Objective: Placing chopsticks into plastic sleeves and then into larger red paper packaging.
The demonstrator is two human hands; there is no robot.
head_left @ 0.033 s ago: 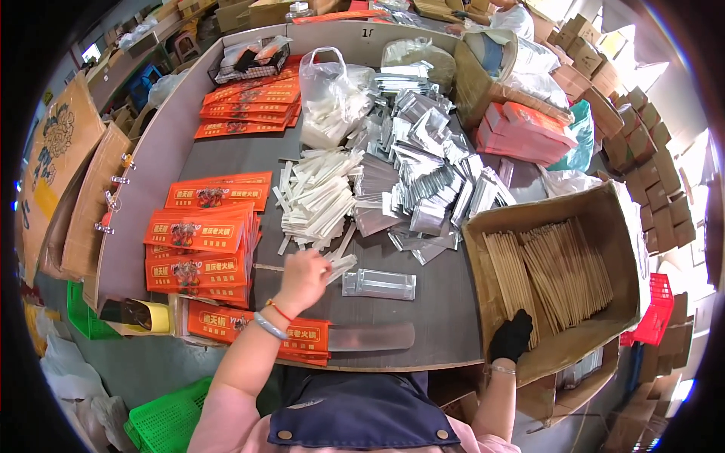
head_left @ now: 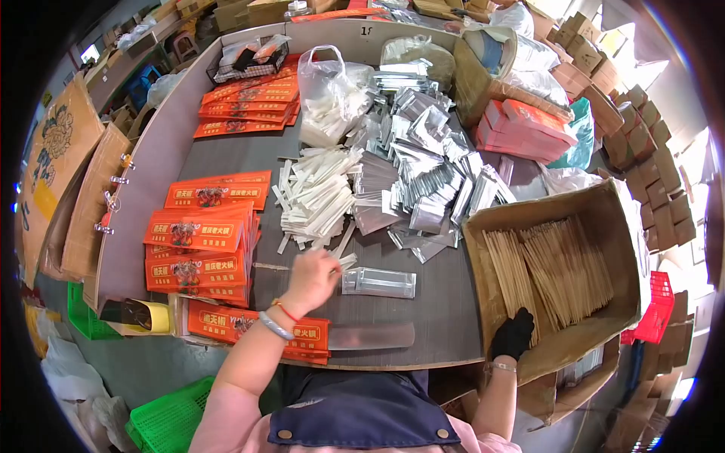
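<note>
My bare left hand (head_left: pixel 313 276) is over the middle of the table, its fingers curled together and slightly blurred. A small whitish strip (head_left: pixel 348 260) shows just beyond the fingertips; whether they grip it is unclear. Beside that hand lies a flat clear-and-silver packet (head_left: pixel 379 283), and farther off is a heap of white paper-like strips (head_left: pixel 317 198). My right hand (head_left: pixel 513 334), in a black glove, is at the near left edge of a cardboard box (head_left: pixel 609 341). It touches the lower ends of the thin wooden sticks (head_left: pixel 568 272) inside; its fingers merge in the dark glove.
Stacks of orange-red printed packets (head_left: pixel 198 260) line the table's left side. A pile of silver plastic packets (head_left: pixel 430 170) and a white plastic bag (head_left: pixel 332 98) stand farther back. Pink-red packets (head_left: pixel 521 132) are behind the box. A green crate (head_left: pixel 170 414) sits below left.
My left hand has shifted slightly to the right, and less of the whitish strip shows at its fingertips. My gloved right hand has barely moved.
</note>
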